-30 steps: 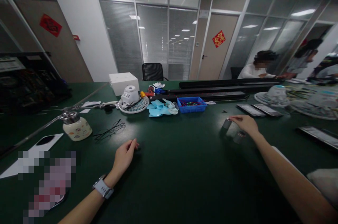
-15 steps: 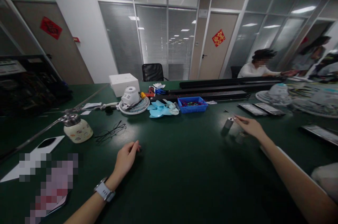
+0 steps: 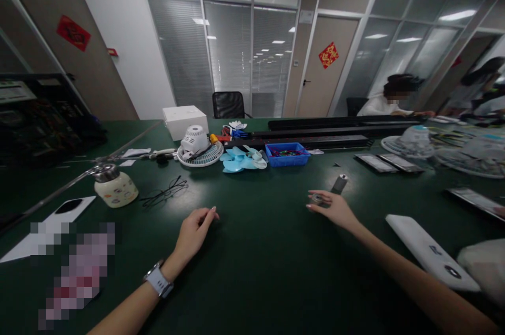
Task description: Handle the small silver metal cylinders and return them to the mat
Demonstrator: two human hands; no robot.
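My right hand (image 3: 331,210) is over the table with its fingers closed round a small metal cylinder (image 3: 316,198), whose round end shows between thumb and fingers. Just behind that hand a second grey metal cylinder (image 3: 340,183) stands upright on the table, apart from the fingers. My left hand (image 3: 194,232) rests on the tabletop with its fingers curled in and its thumb against them. Nothing shows in it, though the palm side is hidden. A watch is on the left wrist.
On the dark green table (image 3: 252,282) lie blue fan blades (image 3: 239,159), a blue bin (image 3: 288,155) of small parts, a white fan part (image 3: 195,145) and glasses (image 3: 168,191). A cream jar (image 3: 116,190) stands left. A white device (image 3: 430,253) lies by my right forearm. A person (image 3: 382,103) sits far right.
My right hand has moved left and nearer, past the standing cylinder, with a metal cylinder now in its fingers. The white device beside the forearm is uncovered. My left hand has shifted slightly right.
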